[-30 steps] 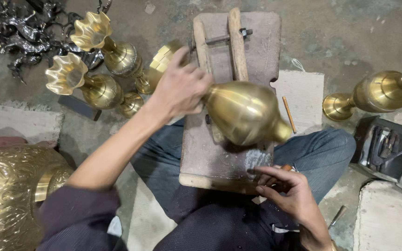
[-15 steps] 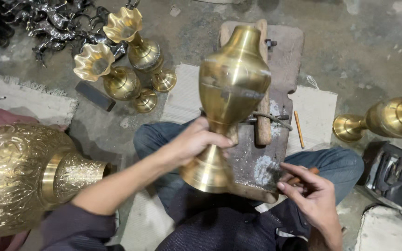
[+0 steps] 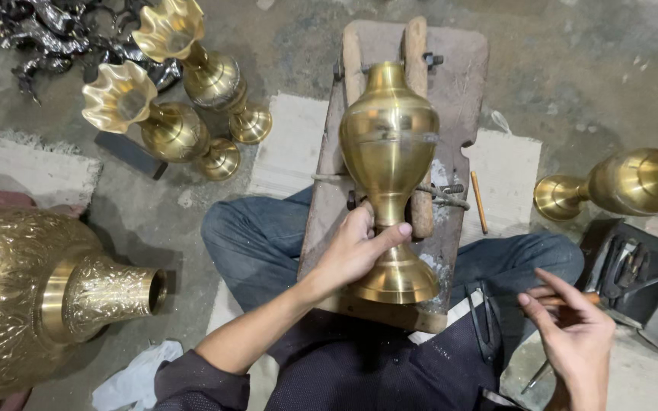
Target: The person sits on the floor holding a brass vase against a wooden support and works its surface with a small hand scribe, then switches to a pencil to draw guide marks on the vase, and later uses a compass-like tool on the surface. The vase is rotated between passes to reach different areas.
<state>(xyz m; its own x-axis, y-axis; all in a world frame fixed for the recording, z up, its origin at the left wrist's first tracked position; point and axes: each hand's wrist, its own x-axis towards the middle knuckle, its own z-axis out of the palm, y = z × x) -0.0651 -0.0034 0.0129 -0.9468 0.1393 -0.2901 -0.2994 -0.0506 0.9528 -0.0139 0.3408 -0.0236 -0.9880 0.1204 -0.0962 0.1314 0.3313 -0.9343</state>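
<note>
Since half a second ago the brass vase (image 3: 388,144) lies lower on the wooden board (image 3: 458,84), base near. Left hand (image 3: 350,251) wraps the narrow stem above the foot. Right hand (image 3: 573,335), near right, fingers loosely curled on a thin tool (image 3: 573,299). Two fluted brass vases (image 3: 169,106) far left; engraved vessel (image 3: 39,297) near left.

My left hand (image 3: 356,251) grips the narrow stem of a plain brass vase (image 3: 390,164) lying on a wooden board (image 3: 462,68) across my lap. My right hand (image 3: 573,335) holds a thin tool beside a dark toolbox (image 3: 649,293). Two fluted brass vases (image 3: 169,99) lie on the floor.
</note>
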